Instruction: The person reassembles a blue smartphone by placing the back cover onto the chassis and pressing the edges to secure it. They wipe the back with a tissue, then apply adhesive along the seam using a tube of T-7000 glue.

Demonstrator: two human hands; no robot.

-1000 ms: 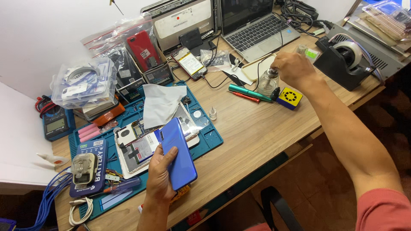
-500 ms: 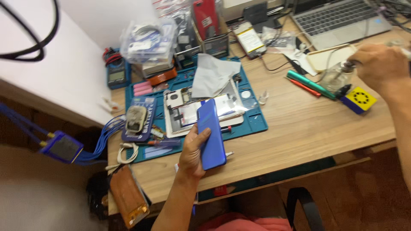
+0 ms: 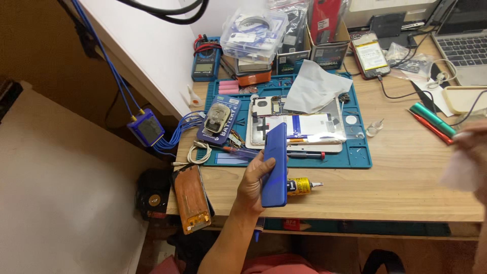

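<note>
My left hand [image 3: 252, 183] grips a blue phone back cover [image 3: 274, 165] by its edge and holds it upright over the front of the wooden table [image 3: 406, 187]. Just behind it an opened phone [image 3: 299, 129] lies on a teal work mat [image 3: 357, 158], with a white cloth [image 3: 314, 86] across its top. A small yellow glue tube [image 3: 300, 185] lies on the table beside the cover. My right hand [image 3: 474, 152] is blurred at the right edge, with a small white piece [image 3: 456, 175] in its fingers.
A battery tester [image 3: 219, 122], multimeter [image 3: 205, 66] and clear box of cables [image 3: 253, 31] crowd the back left. A laptop [image 3: 466, 45], a phone with a yellow battery [image 3: 370, 53] and a green pen [image 3: 432, 118] lie at the right. A brown panel [image 3: 192, 199] overhangs the front left corner.
The view has swung left and down. My right hand has come back from the small bottle at the far right toward me, now with something white. My left hand still holds the blue cover.
</note>
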